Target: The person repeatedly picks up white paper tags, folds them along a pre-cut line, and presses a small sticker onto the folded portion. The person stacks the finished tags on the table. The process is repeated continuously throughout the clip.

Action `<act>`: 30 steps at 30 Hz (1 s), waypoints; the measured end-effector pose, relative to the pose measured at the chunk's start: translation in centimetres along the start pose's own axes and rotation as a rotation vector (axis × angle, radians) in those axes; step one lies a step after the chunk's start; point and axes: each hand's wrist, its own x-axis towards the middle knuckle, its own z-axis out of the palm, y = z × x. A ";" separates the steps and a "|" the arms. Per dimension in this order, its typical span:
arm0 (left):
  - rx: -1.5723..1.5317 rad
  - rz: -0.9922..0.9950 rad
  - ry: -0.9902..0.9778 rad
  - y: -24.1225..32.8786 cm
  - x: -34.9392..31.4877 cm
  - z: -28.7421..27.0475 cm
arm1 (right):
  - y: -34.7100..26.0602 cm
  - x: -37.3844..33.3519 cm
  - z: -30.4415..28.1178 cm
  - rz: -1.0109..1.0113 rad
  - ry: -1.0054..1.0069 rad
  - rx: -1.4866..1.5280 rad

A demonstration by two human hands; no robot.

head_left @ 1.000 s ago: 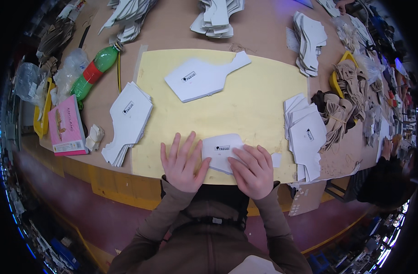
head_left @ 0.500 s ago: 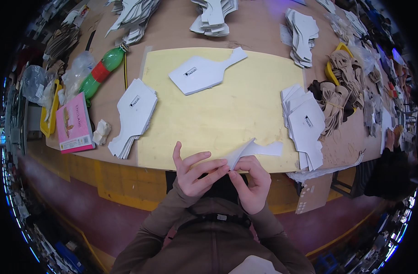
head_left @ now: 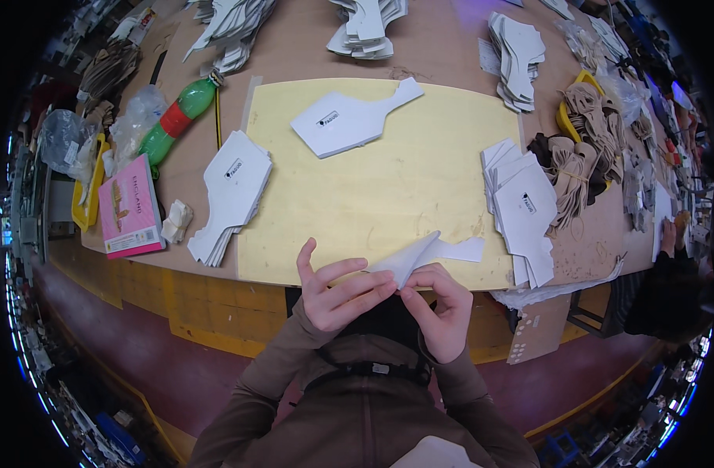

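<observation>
At the front edge of the yellow mat [head_left: 333,210], a white cut-out piece [head_left: 415,253] is bent up between my two hands, its narrow tab lying toward the right. My left hand [head_left: 337,292] pinches its near edge with thumb and fingertips; the little finger sticks out. My right hand [head_left: 442,308] grips the same edge close by, fingers curled. Farther back on the mat lies a small pile of white cut-out pieces [head_left: 349,121] with a printed mark. Fanned stacks of similar pieces flank the mat, a left stack [head_left: 232,187] and a right stack [head_left: 524,210].
On the left are a pink notebook [head_left: 131,207], a crumpled white wad [head_left: 177,221] and a green bottle with a red label [head_left: 177,117]. At the right, a yellow tray [head_left: 566,123] holds beige bundles [head_left: 587,117]. More white stacks [head_left: 362,31] stand along the back.
My right hand has shifted slightly to the right along the bent piece. The piece's raised fold has tilted a little; both hands keep their grip.
</observation>
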 end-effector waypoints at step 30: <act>0.073 -0.070 -0.272 1.3 5.5 -4.5 | -0.3 0.3 3.0 -0.222 0.014 -0.298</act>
